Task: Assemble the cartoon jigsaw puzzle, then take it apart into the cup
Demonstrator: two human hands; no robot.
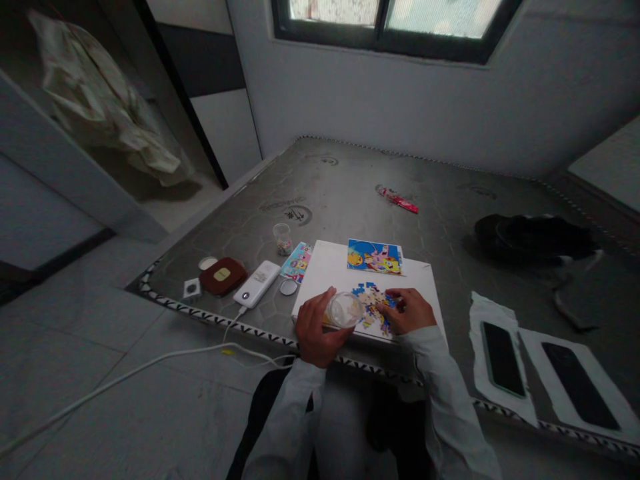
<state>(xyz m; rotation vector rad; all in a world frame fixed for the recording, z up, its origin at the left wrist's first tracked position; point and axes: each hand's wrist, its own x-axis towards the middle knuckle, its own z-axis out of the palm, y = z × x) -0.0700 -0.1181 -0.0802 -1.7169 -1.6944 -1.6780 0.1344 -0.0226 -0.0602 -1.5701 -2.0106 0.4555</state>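
My left hand [320,328] is wrapped round a clear plastic jar [346,310], which is tilted with its round end facing up toward me. Beside the jar, a heap of small jigsaw pieces [369,303] in blue, yellow and tan lies on a white board [327,263]. My right hand [409,312] rests at the right side of the heap, its thumb and forefinger apart and touching the pieces. Behind the heap, a cartoon picture card [375,257] lies flat on the board.
Left of the board are another cartoon card [298,262], a round lid [289,287], a clear cup holding small bits [283,240], a white power bank [257,283] and a brown case [223,276]. Two phones [503,358] lie right; a red packet [400,200] lies behind.
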